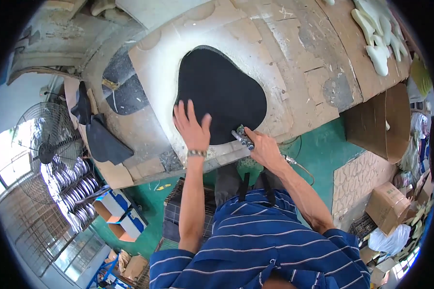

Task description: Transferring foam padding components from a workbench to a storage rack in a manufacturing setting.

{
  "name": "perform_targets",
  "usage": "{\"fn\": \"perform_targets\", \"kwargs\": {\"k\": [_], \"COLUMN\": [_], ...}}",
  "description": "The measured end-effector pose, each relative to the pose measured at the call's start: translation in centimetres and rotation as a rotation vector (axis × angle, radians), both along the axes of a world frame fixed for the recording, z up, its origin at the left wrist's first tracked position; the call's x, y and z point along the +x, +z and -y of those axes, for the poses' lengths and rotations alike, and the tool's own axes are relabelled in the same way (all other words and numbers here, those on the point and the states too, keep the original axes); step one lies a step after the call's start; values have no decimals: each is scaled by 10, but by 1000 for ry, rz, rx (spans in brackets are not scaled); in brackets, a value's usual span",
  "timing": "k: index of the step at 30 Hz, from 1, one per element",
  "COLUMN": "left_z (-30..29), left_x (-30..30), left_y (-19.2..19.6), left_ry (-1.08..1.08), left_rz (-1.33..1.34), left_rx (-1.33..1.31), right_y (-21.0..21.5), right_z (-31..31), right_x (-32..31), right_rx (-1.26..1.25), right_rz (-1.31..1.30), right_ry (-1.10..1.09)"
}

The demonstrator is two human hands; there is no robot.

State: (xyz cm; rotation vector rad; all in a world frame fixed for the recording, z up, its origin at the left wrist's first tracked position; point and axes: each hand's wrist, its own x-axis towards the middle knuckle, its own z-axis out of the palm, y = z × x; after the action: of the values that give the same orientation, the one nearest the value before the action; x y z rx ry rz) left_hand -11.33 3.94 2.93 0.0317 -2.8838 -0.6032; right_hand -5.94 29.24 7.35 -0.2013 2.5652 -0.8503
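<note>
A rounded black piece (219, 91), shaped like a wide seat pad, lies flat on the cardboard-covered table in front of me. My left hand (193, 129) is over its near left edge with the fingers spread, holding nothing; whether it touches the piece I cannot tell. My right hand (265, 150) is closed around a small metal spray gun (242, 137) at the near right edge of the piece. A thin hose (301, 167) shows beside my right wrist. Whitish overspray (154, 72) coats the cardboard around the piece.
Dark material scraps (103, 139) lie at the table's left. Cream-coloured foam pieces (378, 43) are piled at the far right. An open cardboard box (386, 123) stands against the table's right side. A large fan (47, 144) stands at the left, near a rack of pale discs (74, 192).
</note>
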Motion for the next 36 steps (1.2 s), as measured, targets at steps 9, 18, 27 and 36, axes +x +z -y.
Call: {"fn": "perform_targets", "kwargs": {"k": [9, 18, 27, 36], "left_z": [17, 16, 40, 47], "left_x": [60, 70, 82, 163], "left_y": [-44, -50, -52, -21], "left_ry": [74, 69, 79, 43], "left_rz": [299, 295, -2, -116], "left_rx": [-274, -262, 243, 162], "right_y": [40, 255, 330, 324], "right_z": [-20, -102, -86, -69], "right_x": [17, 95, 153, 188], "right_rx": [-169, -380, -316, -246], "right_rz": [-71, -209, -289, -157], "right_ry": [47, -134, -125, -7]}}
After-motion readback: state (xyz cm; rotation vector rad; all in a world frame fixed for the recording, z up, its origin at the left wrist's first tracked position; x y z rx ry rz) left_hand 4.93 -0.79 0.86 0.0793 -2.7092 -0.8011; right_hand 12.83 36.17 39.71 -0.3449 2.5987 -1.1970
